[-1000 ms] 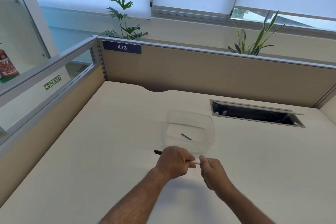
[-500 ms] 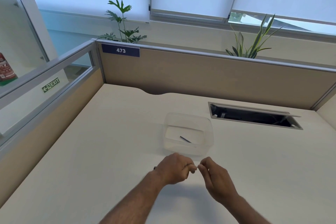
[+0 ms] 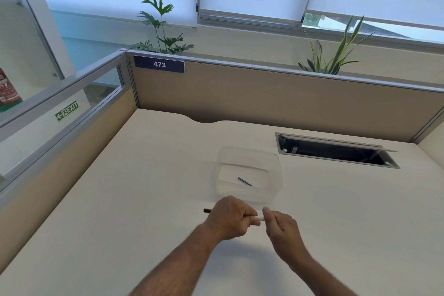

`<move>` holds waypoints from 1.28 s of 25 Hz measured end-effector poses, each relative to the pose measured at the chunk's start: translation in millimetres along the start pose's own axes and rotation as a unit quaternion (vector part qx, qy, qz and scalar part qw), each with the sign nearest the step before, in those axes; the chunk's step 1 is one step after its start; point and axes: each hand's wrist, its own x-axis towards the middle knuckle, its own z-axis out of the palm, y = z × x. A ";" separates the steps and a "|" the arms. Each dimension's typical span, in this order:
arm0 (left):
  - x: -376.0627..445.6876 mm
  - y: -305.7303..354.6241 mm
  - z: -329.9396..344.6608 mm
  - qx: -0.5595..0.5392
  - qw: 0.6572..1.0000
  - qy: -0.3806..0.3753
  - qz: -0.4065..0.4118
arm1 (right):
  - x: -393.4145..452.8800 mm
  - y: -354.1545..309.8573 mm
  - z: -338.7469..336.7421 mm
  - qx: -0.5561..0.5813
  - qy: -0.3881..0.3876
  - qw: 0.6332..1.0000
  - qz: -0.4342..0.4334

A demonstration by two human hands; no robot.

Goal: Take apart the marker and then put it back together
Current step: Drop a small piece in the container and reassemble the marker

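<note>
My left hand is closed in a fist around the marker. Its dark end sticks out to the left of the fist, and its white end shows at the right. My right hand pinches that white end with thumb and fingertips. Both hands hover just above the desk, in front of a clear plastic container. A thin dark marker part lies inside the container.
The beige desk is walled by cubicle partitions at the back and left. An open cable tray is sunk into the desk at the back right. Plants stand behind the back partition.
The marker's dark end was nearly hidden half a second ago and now sticks out left of my fist again. A short white stretch shows between my hands.
</note>
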 end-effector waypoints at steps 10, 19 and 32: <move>-3.7 1.7 8.7 0.021 0.994 0.109 0.004 | 7.6 -23.6 -10.5 0.155 -0.076 0.967 0.186; -1.5 14.1 12.3 -0.169 0.976 0.114 -0.082 | 4.3 -30.9 -13.1 0.239 -0.023 0.969 0.062; -26.7 -20.4 31.9 0.095 0.985 0.041 -0.137 | 13.1 -23.8 -20.9 0.210 0.026 0.977 -0.020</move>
